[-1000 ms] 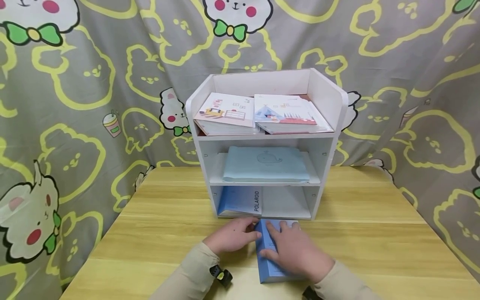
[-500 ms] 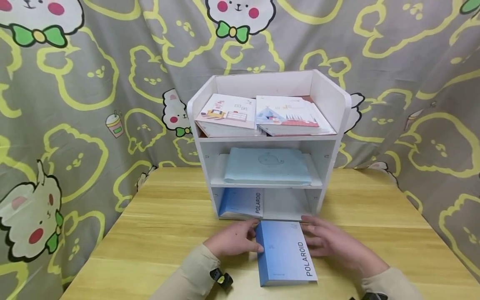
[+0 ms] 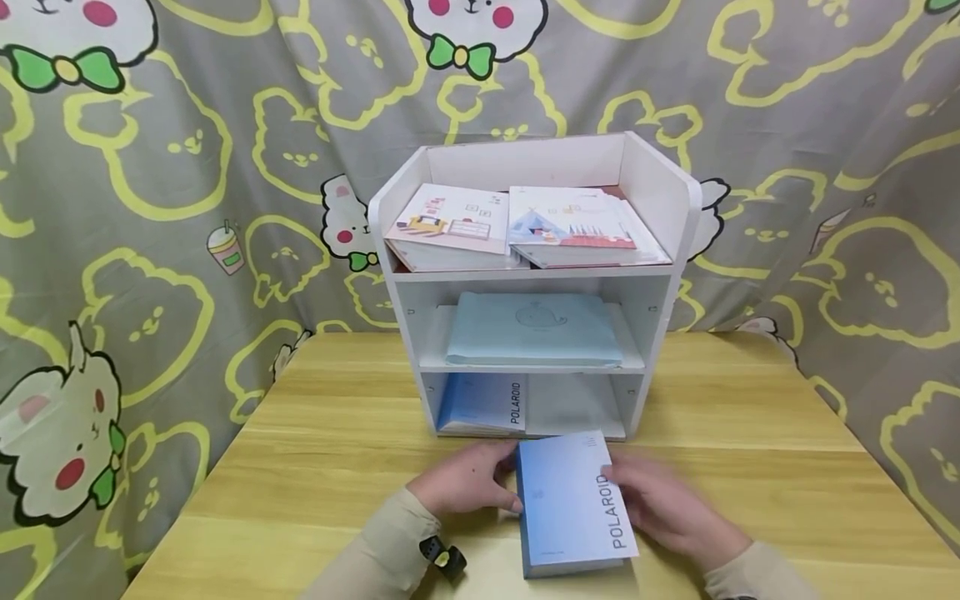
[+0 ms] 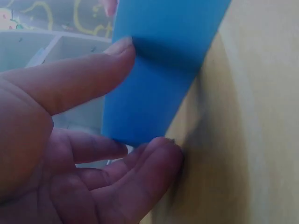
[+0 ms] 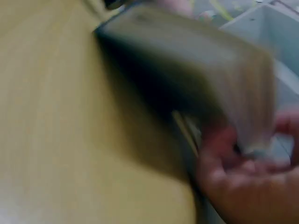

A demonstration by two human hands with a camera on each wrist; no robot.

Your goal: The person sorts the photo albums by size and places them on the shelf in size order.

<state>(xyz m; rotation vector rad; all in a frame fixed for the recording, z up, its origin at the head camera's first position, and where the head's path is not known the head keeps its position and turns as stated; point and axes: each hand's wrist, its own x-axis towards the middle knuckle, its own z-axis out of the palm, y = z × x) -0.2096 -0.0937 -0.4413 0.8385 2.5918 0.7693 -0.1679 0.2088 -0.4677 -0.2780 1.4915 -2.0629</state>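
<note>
A thick blue book (image 3: pixel 566 500) marked POLAROID lies at the front of the table, its right side tipped up. My right hand (image 3: pixel 671 508) pinches its right edge, thumb on the cover and fingers beneath. The page edges of the book (image 5: pixel 238 88) show blurred above the right hand (image 5: pixel 252 186) in the right wrist view. On the other side, my left hand (image 3: pixel 467 477) touches the spine. From the left wrist view, the left thumb (image 4: pixel 93 72) lies against the blue spine (image 4: pixel 145 88), and the fingertips (image 4: pixel 161 154) bend in at its end near the tabletop.
Directly behind the book stands a white shelf unit (image 3: pixel 636 408). A similar blue book (image 3: pixel 480 402) lies at the left of its bottom level. Pale blue whale-print books (image 3: pixel 536 329) fill the middle level, and picture books (image 3: pixel 453 217) are piled on top. A patterned curtain (image 3: pixel 172 275) hangs behind.
My right hand has come off the cover, moved right and taken hold of the book's right edge. That side of the book has risen. The left hand has stayed at the spine.
</note>
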